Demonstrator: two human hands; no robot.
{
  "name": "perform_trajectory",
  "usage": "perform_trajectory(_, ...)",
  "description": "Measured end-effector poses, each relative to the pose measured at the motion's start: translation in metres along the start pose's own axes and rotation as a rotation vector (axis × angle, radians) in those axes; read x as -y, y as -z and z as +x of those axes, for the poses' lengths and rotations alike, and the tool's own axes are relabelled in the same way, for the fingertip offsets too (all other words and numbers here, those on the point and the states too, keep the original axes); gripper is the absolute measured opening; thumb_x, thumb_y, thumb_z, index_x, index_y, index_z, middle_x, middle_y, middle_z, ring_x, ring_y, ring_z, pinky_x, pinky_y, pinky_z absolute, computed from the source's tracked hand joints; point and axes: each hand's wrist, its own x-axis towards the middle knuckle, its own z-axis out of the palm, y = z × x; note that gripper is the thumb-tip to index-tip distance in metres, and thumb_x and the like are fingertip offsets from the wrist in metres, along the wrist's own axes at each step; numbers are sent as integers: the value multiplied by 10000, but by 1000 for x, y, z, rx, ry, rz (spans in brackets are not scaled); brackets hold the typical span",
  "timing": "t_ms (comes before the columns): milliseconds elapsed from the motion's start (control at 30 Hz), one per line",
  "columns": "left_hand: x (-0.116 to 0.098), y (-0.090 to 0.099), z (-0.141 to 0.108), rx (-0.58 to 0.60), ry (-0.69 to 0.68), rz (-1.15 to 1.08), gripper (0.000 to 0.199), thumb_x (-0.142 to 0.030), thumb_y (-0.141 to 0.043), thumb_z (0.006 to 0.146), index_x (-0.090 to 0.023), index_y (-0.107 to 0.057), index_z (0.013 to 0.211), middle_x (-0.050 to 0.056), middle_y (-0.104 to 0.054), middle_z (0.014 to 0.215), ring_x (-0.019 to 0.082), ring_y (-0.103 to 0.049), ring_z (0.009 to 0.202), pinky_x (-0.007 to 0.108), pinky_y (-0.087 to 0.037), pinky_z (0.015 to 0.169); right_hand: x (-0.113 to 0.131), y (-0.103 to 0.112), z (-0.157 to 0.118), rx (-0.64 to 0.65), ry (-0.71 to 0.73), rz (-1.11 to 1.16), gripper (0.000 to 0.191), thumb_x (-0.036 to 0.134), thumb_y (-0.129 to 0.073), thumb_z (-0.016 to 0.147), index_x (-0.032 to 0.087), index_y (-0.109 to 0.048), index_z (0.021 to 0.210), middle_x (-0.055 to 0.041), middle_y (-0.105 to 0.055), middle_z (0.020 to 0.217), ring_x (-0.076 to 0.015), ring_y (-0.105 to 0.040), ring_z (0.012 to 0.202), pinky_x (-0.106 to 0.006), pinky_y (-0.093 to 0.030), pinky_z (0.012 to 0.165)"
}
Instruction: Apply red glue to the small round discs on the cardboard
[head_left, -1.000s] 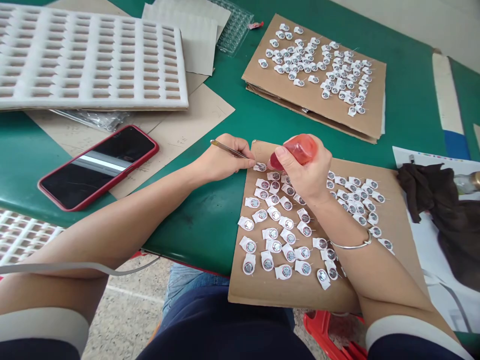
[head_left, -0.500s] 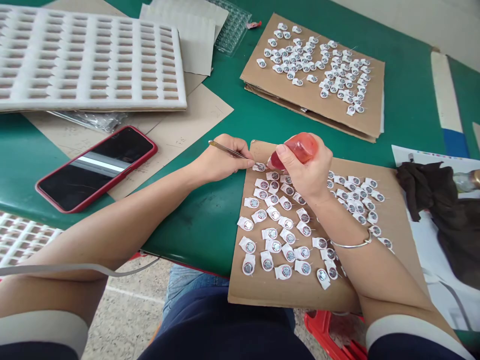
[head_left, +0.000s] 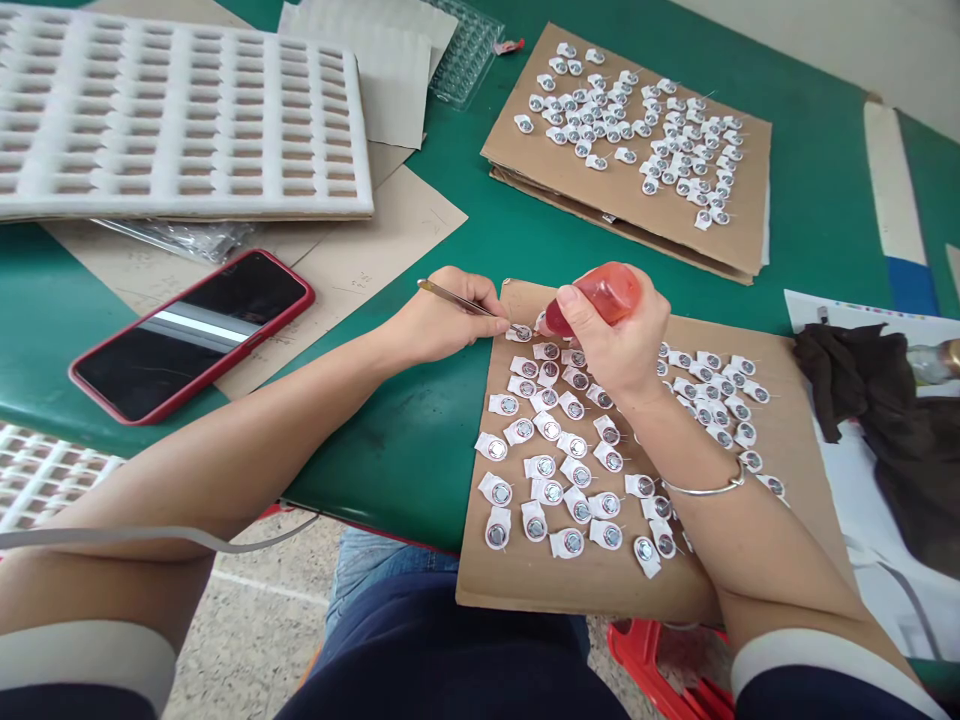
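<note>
My left hand (head_left: 454,315) pinches metal tweezers (head_left: 450,295), their tips at a small round silver part with a white tab (head_left: 518,333) near the far left corner of a cardboard sheet (head_left: 585,590). Wrapped around a soft red squeeze bottle (head_left: 611,292), my right hand (head_left: 622,340) tilts it down to the left. The bottle's lower end is close to the tweezer tips; its nozzle is mostly hidden by the fingers. Many similar round parts lie spread over the sheet, some covered by my right hand and forearm.
A second cardboard stack (head_left: 510,145) with more round parts lies farther back. To the left are a phone in a red case (head_left: 195,335) and a white foam tray (head_left: 180,120). Dark cloth (head_left: 855,375) and a glass bottle (head_left: 934,362) lie at the right.
My right hand and the red bottle have shifted slightly to the right, away from the tweezer tips. My left hand stays in place with the tweezers.
</note>
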Motion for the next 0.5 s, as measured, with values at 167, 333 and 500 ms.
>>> perform_trajectory(167, -1, 0, 0, -1, 6, -1, 112, -209, -691, 693, -117, -631, 672, 7, -562, 557, 75, -480, 477, 192, -364, 429, -1, 0, 0, -6, 0, -5, 340, 525, -606, 770, 186, -579, 759, -34, -607, 735, -136, -557, 647, -325, -504, 638)
perform_trajectory(333, -1, 0, 0, 1, 0, -8, 108, -204, -689, 695, -115, -630, 673, 10, -562, 555, 79, -483, 481, 194, -359, 427, -2, 0, 1, -17, 3, -2, 347, 530, -611, 764, 185, -574, 756, -37, -602, 738, -140, -555, 652, -339, -507, 664)
perform_trajectory(500, -1, 0, 0, 0, 10, -5, 114, -208, -694, 695, -120, -627, 667, 10, -559, 546, 80, -479, 475, 197, -353, 425, -3, 0, 1, -12, -6, -6, 364, 552, -599, 764, 189, -570, 757, -41, -599, 750, -149, -559, 671, -359, -509, 703)
